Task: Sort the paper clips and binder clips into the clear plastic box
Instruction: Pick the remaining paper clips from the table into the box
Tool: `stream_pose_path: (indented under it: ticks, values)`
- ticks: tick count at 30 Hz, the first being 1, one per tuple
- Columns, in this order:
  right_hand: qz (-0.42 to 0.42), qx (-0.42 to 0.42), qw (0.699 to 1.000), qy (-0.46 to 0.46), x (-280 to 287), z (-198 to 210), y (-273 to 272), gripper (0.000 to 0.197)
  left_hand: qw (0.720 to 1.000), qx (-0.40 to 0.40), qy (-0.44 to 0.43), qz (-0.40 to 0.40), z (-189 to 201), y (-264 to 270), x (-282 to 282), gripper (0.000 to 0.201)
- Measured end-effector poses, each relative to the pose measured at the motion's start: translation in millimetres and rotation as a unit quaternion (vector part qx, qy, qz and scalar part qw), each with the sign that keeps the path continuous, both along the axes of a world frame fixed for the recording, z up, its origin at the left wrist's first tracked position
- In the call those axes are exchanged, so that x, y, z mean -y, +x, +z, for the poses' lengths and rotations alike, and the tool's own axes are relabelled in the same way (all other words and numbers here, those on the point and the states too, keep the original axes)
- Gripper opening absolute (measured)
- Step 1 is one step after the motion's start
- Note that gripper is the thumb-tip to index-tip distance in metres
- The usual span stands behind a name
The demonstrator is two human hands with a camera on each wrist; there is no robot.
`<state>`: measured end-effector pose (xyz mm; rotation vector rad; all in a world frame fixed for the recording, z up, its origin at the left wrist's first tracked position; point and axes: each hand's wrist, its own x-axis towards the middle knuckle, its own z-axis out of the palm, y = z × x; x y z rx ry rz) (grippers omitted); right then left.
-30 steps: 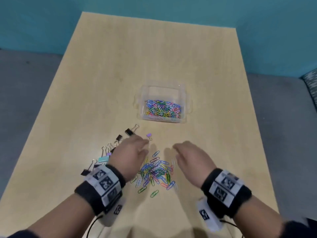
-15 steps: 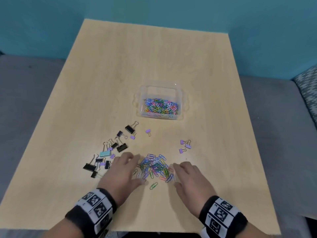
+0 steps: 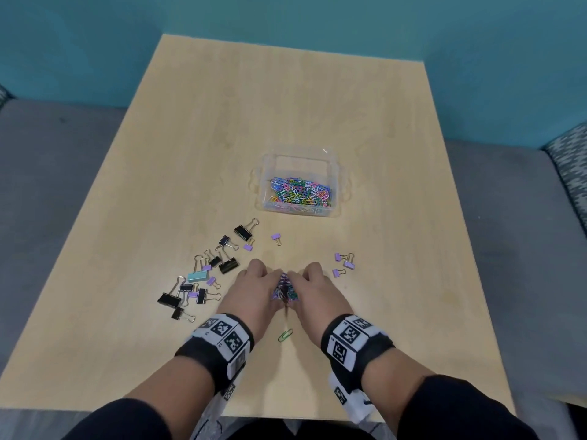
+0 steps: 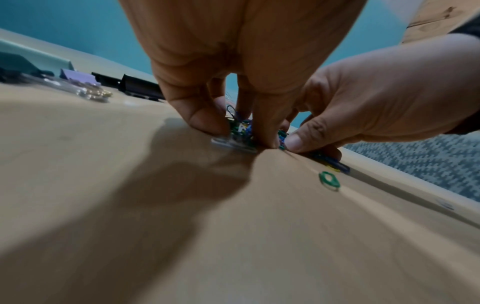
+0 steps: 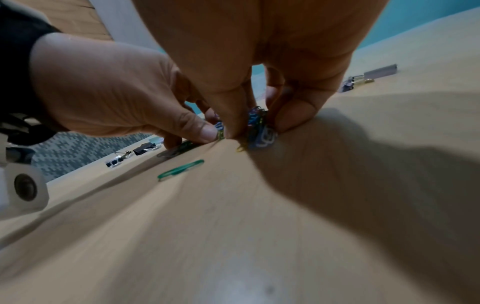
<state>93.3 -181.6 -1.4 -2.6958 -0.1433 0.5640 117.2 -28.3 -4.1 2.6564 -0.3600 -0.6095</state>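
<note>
Now both hands, left (image 3: 254, 293) and right (image 3: 317, 292), pinch the paper clips (image 3: 285, 289) (one heap) between them. Straight ahead on the table (image 3: 397, 249) sits the clear box (image 3: 333, 173), equally near either hand.

Teal wall (image 3: 95, 42), grey floor (image 3: 47, 185), wooden table (image 3: 286, 106)

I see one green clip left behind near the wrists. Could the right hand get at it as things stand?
Probably not right away: the right hand and left hand are both pressed around the paper clip pile. The green paper clip itself lies uncovered on the table.
</note>
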Motion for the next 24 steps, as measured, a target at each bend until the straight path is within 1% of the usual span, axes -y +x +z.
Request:
stream_pose_path:
  ticks: [2,3,9,11,14,16,17,19,20,22,24]
  values:
    - [0.014,0.000,1.000,-0.004,2,1,2,0.026,1.000,0.011,0.004,-0.009,-1,1,1,0.030]
    - [0.023,0.000,1.000,-0.010,3,2,3,0.024,1.000,0.018,0.005,-0.013,-2,0,1,0.025]
    - [0.060,-0.014,0.998,-0.033,10,12,4,0.033,0.997,0.065,-0.001,-0.032,-7,-8,-2,0.010]
    - [0.061,-0.014,0.998,-0.027,12,14,5,0.026,0.997,0.073,-0.008,-0.036,-6,-8,-3,0.006]
    - [0.052,-0.016,0.998,-0.021,15,14,6,0.015,0.997,0.069,-0.021,-0.022,-5,-9,-6,0.008]
    - [0.032,-0.020,0.999,-0.009,16,14,6,0.016,0.998,0.056,-0.025,-0.003,-4,-10,-10,0.011]
    - [0.017,-0.024,1.000,0.003,17,15,6,0.013,0.998,0.045,-0.031,0.010,-3,-10,-10,0.012]
    - [-0.010,-0.036,0.999,0.033,19,17,8,0.005,0.996,0.016,-0.064,0.052,2,-9,-12,0.013]
    - [-0.019,-0.042,0.998,0.047,21,17,8,0.006,0.994,0.000,-0.083,0.075,4,-7,-12,0.014]
    - [-0.035,-0.054,0.994,0.084,23,19,11,0.008,0.985,-0.028,-0.120,0.121,9,-5,-14,0.013]
    - [-0.053,-0.064,0.988,0.130,27,24,14,0.011,0.963,-0.071,-0.181,0.185,15,-1,-15,0.011]
